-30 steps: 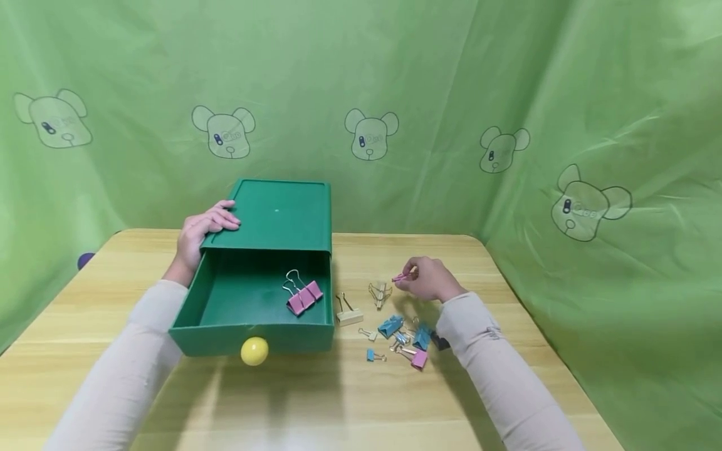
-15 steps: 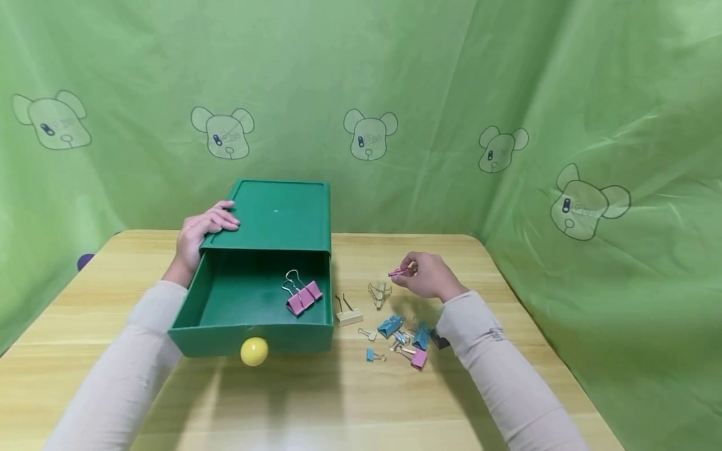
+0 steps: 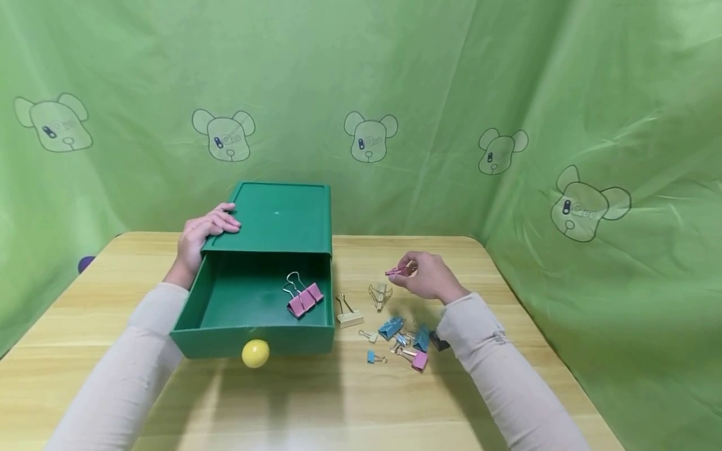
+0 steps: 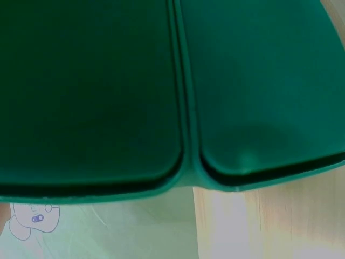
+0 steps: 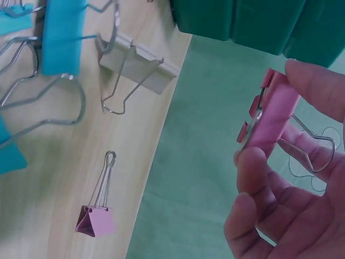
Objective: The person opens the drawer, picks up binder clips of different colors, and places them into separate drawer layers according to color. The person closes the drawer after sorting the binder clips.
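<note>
In the head view, a green drawer box has its drawer pulled out, with a yellow knob on the front. My left hand rests against the box's left side, fingers lying over the top edge; the left wrist view shows only green panels. One large pink binder clip lies inside the drawer on the right. To the right of the box, my right hand is raised over the table and pinches another pink binder clip between thumb and fingers, its wire handle sticking out behind.
Loose binder clips lie on the wooden table: cream ones, blue ones, a pink one and a black one near the right sleeve. A green curtain hangs behind and to the right.
My right hand has shifted slightly left, carrying the pink binder clip with it. The left hand stays on the drawer box.
</note>
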Demonstrator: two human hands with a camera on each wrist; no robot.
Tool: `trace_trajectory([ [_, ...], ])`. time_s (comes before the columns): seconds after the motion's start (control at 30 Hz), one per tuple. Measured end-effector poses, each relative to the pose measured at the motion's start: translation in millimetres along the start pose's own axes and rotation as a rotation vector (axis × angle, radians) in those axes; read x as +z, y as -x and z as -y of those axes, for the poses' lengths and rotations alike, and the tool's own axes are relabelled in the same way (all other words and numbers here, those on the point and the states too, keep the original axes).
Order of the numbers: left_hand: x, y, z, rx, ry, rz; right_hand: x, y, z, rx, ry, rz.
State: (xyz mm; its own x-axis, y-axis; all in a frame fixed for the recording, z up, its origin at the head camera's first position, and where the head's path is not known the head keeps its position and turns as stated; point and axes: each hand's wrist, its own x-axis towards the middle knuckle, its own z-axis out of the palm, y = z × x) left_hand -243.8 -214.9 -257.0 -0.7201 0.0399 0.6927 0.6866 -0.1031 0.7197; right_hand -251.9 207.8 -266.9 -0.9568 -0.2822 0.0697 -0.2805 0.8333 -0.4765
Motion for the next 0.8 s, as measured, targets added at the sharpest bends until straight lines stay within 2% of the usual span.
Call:
trace_trajectory([
  [0.27, -0.4, 3.4, -0.5, -0.013, -0.006, 0.002, -0.5, 4.8, 9.3, -0.024, -0.024, -0.001],
  [0.6, 0.5, 0.7, -0.5, -0.001, -0.001, 0.003, -4.8, 4.8, 16.5, -0.054, -0.023, -0.023],
  [0.8, 0.5, 0.6, -0.4, -0.003, -0.001, 0.0, -7.5, 5.6, 21.6, -0.06, -0.057, -0.058],
])
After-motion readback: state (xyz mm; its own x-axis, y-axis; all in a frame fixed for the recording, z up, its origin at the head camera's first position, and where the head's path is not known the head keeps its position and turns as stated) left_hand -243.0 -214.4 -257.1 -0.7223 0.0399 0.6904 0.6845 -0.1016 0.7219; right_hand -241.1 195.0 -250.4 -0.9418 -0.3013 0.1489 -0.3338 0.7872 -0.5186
